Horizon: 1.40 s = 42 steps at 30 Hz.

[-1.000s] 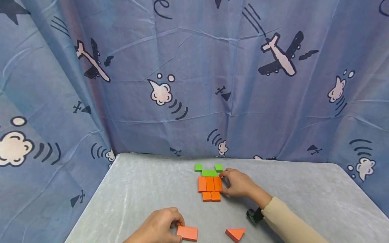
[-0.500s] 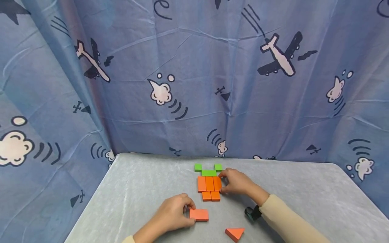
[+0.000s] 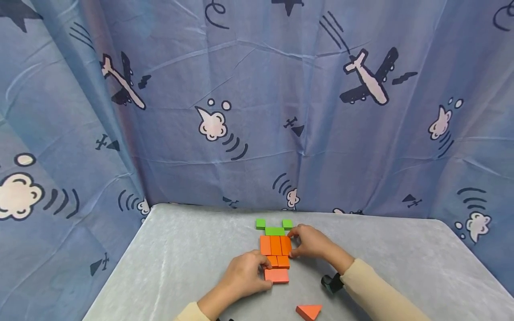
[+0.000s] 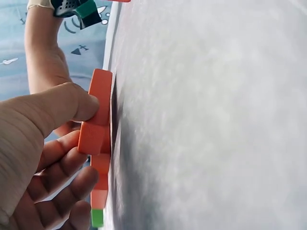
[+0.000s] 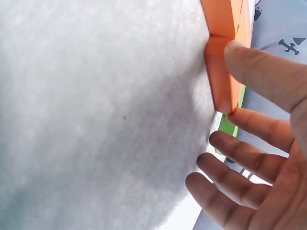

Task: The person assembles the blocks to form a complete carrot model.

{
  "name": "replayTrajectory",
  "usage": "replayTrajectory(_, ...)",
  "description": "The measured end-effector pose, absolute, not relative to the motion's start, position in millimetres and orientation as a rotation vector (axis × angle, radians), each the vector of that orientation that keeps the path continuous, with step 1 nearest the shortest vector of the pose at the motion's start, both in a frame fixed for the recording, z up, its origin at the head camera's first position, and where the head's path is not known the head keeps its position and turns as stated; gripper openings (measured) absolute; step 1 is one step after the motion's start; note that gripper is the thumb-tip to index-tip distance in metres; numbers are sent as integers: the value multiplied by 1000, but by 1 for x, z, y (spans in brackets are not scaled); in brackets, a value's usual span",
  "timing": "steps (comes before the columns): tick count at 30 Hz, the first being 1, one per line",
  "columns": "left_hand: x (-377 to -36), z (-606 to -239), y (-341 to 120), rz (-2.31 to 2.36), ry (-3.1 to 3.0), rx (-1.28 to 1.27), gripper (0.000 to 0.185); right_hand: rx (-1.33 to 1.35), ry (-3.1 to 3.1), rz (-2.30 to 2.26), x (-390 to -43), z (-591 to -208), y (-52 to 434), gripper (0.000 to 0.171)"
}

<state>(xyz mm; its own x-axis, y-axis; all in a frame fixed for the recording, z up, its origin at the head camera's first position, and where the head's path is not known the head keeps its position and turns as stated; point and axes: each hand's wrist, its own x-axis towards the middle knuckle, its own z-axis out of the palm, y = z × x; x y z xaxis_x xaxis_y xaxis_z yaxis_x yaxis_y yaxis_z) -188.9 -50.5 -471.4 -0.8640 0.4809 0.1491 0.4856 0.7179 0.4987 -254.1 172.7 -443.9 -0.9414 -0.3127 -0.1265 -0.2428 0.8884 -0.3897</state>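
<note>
left hand pinches orange block, long axis crosswise, touching bottom of block figure mid-worktop | right hand fingers relaxed, steadying figure's right edge | left hand nearer block

place: makeshift recording booth | evidence: airplane-print curtain, grey table

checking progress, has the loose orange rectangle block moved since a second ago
Yes. The left hand has slid the orange rectangle block away from the table's near edge, up against the orange block figure.
</note>
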Motion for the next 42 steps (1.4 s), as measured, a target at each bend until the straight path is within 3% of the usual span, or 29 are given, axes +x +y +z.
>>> replayTrajectory(42,-192,-471,-39,-675,-2901,-766,23,-448,2866,-534,-255,-443,174,45)
